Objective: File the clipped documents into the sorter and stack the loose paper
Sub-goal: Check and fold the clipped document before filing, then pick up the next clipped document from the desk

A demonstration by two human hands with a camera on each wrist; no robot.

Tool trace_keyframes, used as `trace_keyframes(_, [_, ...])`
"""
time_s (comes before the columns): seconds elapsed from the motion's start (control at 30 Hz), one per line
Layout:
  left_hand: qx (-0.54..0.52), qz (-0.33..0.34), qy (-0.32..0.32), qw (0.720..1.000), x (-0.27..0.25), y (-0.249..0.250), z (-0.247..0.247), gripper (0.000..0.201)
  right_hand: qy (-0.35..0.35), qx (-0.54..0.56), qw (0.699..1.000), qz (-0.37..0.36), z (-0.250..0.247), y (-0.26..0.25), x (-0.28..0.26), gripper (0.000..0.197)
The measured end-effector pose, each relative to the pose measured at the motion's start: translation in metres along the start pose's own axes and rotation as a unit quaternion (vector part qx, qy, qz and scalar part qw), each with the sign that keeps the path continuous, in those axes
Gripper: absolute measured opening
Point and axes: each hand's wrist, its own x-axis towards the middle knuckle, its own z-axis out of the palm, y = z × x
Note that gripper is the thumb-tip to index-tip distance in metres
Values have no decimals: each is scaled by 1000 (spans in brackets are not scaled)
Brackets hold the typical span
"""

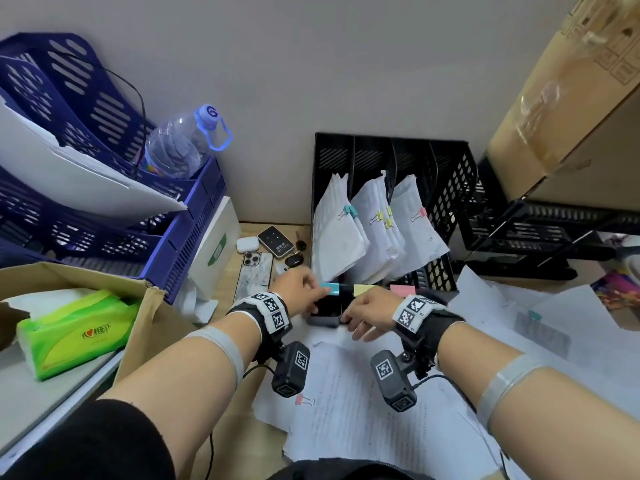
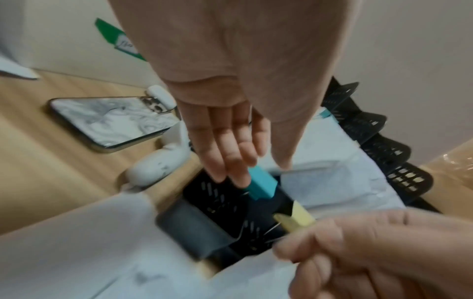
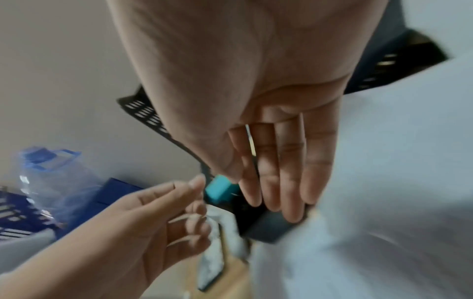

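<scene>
The black sorter point(image 1: 446, 188) stands against the wall, and three of its slots hold clipped documents point(image 1: 337, 233). Blue point(image 1: 329, 289), yellow point(image 1: 363, 289) and pink point(image 1: 403, 289) labels stick up along its front edge. My left hand point(image 1: 313, 292) reaches the blue label point(image 2: 262, 185) with relaxed fingers point(image 2: 238, 161) and holds nothing. My right hand point(image 1: 360, 317) lies with straight fingers point(image 3: 286, 182) over the sorter's front by the yellow label point(image 2: 302, 216). Loose paper point(image 1: 346, 410) covers the desk below my wrists, with a pink clip point(image 1: 304, 400) on one sheaf.
A phone point(image 1: 254, 275), an earbuds case point(image 1: 247, 243) and keys lie left of the sorter. Blue stacked trays point(image 1: 104, 168) with a water bottle point(image 1: 183, 143) stand at the left, above a tissue pack point(image 1: 76, 330). A cardboard box point(image 1: 571, 98) and a black tray point(image 1: 554, 230) stand at the right.
</scene>
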Motion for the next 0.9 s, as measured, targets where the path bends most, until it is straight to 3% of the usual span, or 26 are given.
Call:
trace_keyframes(0.1, [29, -132, -118, 984, -13, -25, 17, 17, -29, -36, 998, 46, 12, 46, -3, 18])
trace_keyframes(0.17, [87, -198, -176, 960, -20, -47, 26, 30, -36, -82, 993, 76, 21, 73, -6, 18])
trace_keyframes(0.23, [159, -214, -216, 939, -26, -72, 37, 42, -44, -169, 982, 77, 27, 97, -6, 27])
trace_keyframes(0.3, [206, -224, -232, 924, -32, -89, 50, 41, -35, -210, 975, 58, 31, 113, -5, 38])
trace_keyframes(0.37, [204, -221, -204, 931, -45, -94, 60, 35, -13, -192, 980, 44, 34, 126, -4, 46])
trace_keyframes(0.47, [194, -185, -155, 951, -60, -104, 77, 43, -7, -189, 981, 33, 36, 137, -5, 48])
trace_keyframes(0.6, [163, -146, -129, 967, -76, -119, 94, 17, 2, -216, 976, 9, 36, 145, -9, 50])
trace_keyframes(0.77, [126, -136, -16, 983, -96, -123, 98, 26, 14, -178, 984, -3, 37, 154, -11, 56])
trace_keyframes(0.9, [84, -140, 58, 985, -107, -110, 91, 19, 27, -176, 984, -16, 37, 153, -15, 63])
